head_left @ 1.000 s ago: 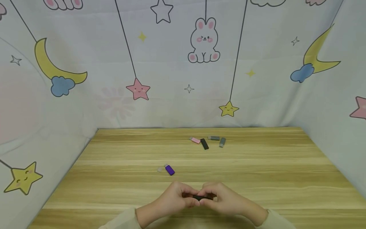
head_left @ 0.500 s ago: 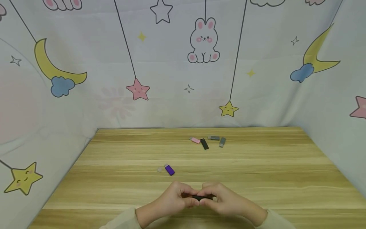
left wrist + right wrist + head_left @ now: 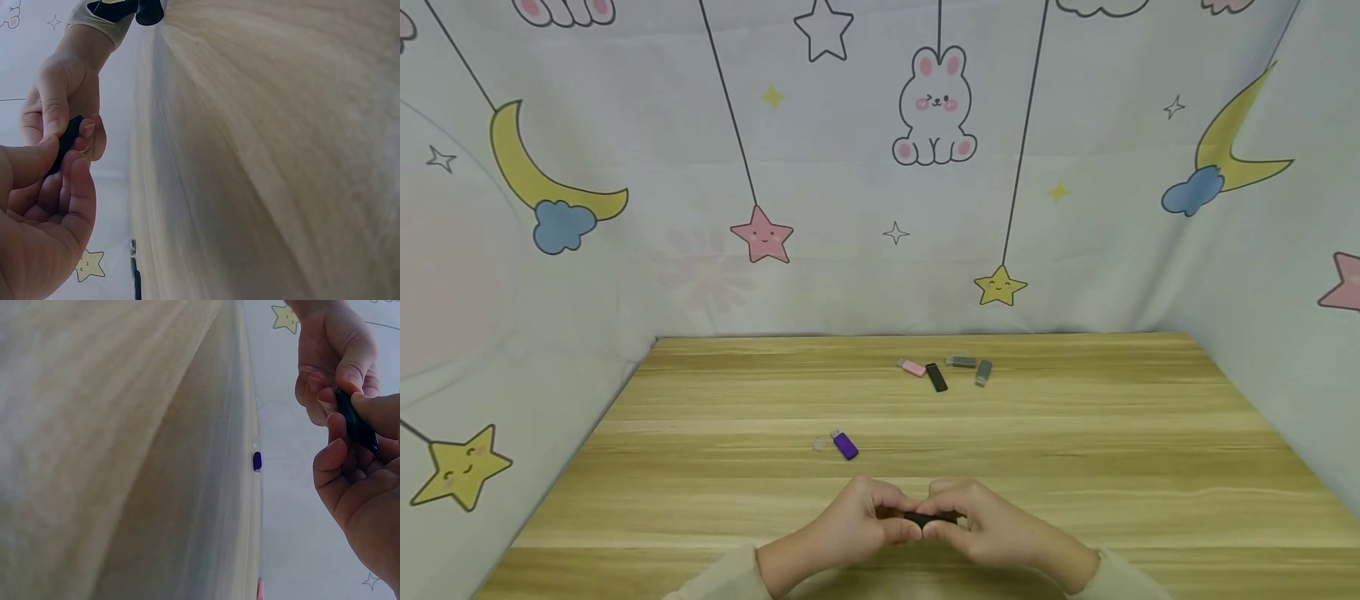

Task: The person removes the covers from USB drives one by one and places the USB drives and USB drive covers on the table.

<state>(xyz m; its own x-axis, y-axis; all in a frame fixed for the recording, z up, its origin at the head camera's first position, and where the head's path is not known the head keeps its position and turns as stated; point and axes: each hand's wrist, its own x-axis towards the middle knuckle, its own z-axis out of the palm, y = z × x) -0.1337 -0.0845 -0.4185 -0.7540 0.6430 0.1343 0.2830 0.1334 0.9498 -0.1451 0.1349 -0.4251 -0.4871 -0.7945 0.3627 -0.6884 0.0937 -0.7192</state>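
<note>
Nearer than the purple stick [image 3: 846, 446], left hand [image 3: 859, 518] and right hand [image 3: 987, 518] pinch a black stick [image 3: 917, 518], likely for capping or uncapping, next needing straight force.

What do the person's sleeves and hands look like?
The left sleeve and right sleeve are pale cream. The left hand and right hand are bare, without gloves. A black rounded object shows at the right sleeve, perhaps camera gear.

No text, label, brand or number seems readable, though the wrist views are rather blurred.
</note>
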